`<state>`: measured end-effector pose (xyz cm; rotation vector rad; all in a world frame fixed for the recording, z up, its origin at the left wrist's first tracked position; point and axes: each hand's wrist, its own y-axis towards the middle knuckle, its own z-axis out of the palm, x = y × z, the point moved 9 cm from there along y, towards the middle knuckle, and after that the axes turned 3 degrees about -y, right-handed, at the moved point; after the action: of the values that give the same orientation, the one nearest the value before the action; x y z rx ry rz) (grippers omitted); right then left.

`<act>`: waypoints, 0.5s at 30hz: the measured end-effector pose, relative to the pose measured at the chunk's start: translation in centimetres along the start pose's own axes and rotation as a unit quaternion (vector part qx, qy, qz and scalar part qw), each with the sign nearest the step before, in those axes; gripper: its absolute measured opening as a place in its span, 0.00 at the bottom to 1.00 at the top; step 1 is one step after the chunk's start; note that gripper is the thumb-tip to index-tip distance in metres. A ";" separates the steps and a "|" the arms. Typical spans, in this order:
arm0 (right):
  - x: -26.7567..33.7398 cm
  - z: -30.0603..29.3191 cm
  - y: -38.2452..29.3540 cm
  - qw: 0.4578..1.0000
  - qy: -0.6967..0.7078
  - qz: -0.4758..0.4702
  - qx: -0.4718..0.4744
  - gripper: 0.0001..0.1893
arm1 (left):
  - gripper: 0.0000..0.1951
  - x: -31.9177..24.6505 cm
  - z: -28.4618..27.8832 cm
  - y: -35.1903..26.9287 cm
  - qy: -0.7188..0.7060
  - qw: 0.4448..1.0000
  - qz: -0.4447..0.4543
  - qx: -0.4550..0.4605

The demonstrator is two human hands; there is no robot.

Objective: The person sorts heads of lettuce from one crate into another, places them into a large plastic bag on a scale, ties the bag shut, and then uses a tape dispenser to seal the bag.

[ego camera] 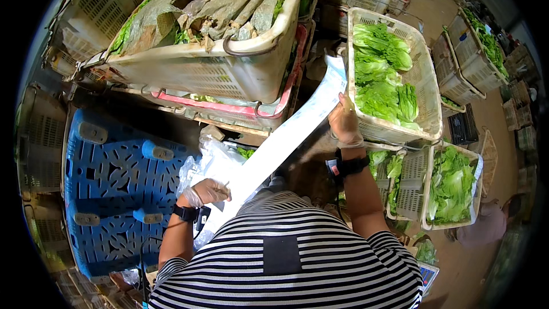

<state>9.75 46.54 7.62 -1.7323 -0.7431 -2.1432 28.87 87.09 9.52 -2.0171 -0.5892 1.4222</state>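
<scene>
A long white strip, paper or plastic film (291,137), runs slantwise in front of my body. My right hand (345,122), in a thin clear glove, grips its upper part beside a white plastic crate (422,73) of lettuce heads (379,77). Low on the strip, at its left edge, is my left hand (210,192), also gloved, with fingers bent and pinched at the edge. Crumpled clear plastic (212,159) lies behind the left hand and the strip. The far end of the strip bears faint bluish print and touches the crate's side.
A large crate (184,73) covered with worn sheeting stands on a red-rimmed crate (223,109) at upper left. An upturned blue plastic pallet (120,189) is on my left. More lettuce crates (424,189) stand at right, where a person (482,225) is near the picture's edge.
</scene>
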 end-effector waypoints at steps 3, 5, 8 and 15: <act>4.8 5.0 -0.1 0.981 0.189 0.021 0.026 0.18 | 0.10 7.5 0.9 0.3 0.055 0.995 -0.082 -0.018; 8.4 7.3 -1.5 0.966 0.248 0.061 0.024 0.16 | 0.13 8.8 1.1 1.0 0.099 0.992 -0.064 -0.043; 11.1 8.9 -2.8 0.980 0.187 0.063 -0.030 0.10 | 0.14 8.3 0.2 1.1 0.149 0.973 -0.120 -0.132; 14.9 12.9 -5.4 0.997 0.050 0.060 -0.004 0.07 | 0.17 -5.1 -3.5 0.8 0.150 0.895 0.260 -0.329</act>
<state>13.93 59.55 22.78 -1.6167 -0.5882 -2.1370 30.51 82.37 13.29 -3.0518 -0.4424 1.2316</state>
